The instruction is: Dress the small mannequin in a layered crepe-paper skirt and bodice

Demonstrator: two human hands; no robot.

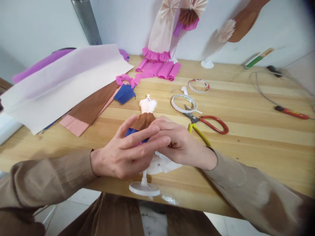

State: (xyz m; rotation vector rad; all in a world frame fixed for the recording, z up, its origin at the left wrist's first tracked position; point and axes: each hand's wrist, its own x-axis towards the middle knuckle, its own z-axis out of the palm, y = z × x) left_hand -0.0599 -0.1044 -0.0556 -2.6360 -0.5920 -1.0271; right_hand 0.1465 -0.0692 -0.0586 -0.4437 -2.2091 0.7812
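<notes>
A small white doll mannequin (pixel 148 105) leans over the wooden table (pixel 246 131) on its round white stand (pixel 144 188). It wears a brown paper skirt (pixel 143 121) with a blue layer (pixel 130 132) and a white layer (pixel 161 165) below. My left hand (pixel 123 152) is wrapped around the skirt from the left, fingers pressed over the blue layer. My right hand (pixel 176 142) grips the skirt from the right, fingers curled against it.
Scissors with red and yellow handles (pixel 205 126) and two tape rolls (pixel 184 102) lie to the right. Sheets of pink, purple and brown crepe paper (pixel 64 82) cover the left. Finished paper-dressed mannequins (pixel 163 32) stand at the back. A red-handled tool (pixel 291 113) lies far right.
</notes>
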